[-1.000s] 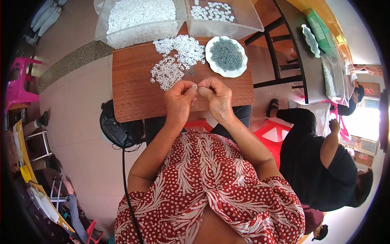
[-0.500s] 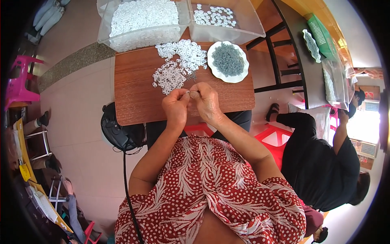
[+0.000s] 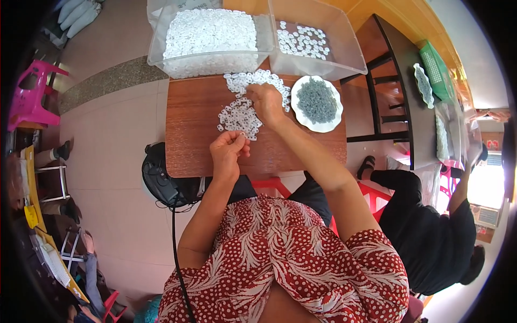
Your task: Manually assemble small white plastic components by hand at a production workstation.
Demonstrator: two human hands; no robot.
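My left hand (image 3: 227,153) is just below the nearer pile, thumb and forefinger pinched on a small white plastic piece (image 3: 243,135). Farther up the table, my right hand (image 3: 267,103) reaches over the heaps with its fingers drawn together; whatever its fingertips hold is hidden. Around it lie a far heap of white plastic pieces (image 3: 276,79) and a nearer pile of similar pieces (image 3: 237,116), many with dark centres. Right of this hand stands a white scalloped plate (image 3: 337,119) with many thin grey pins (image 3: 316,100).
Along the table's (image 3: 188,132) far edge stand a clear bin (image 3: 215,63) full of white pieces and another clear bin (image 3: 323,65) with fewer. A black bag (image 3: 161,177) sits left of the table. At right is a person in black (image 3: 425,220) beside a dark table (image 3: 401,70).
My hands have parted. The right one has gone up and away to the heaps; the left stays near the pile with a white piece. The whole view has shifted slightly.
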